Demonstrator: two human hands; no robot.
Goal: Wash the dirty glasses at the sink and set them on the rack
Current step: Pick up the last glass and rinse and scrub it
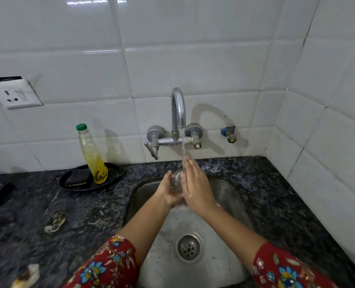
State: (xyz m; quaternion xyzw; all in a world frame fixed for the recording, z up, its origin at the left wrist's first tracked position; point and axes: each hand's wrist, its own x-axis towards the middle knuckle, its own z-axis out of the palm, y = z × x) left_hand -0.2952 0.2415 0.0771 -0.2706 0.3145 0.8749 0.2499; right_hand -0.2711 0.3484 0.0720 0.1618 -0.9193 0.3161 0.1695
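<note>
1 clear glass [177, 179] is held over the sink [230, 196], under the stream from the tap [178, 109]; can't tell what's in it. L hand [170, 193] has fingers curled round it. R hand [195, 186] lies flat vs. its other side, fingers straight, water hitting them. 1 bottle [91, 154], green cap, yellow liquid in lower part, stands on 1 black plate [112, 173] w/ 1 dark scrubber [78, 176], on counter [266, 194] left of sink. 1 drain [189, 247].
</note>
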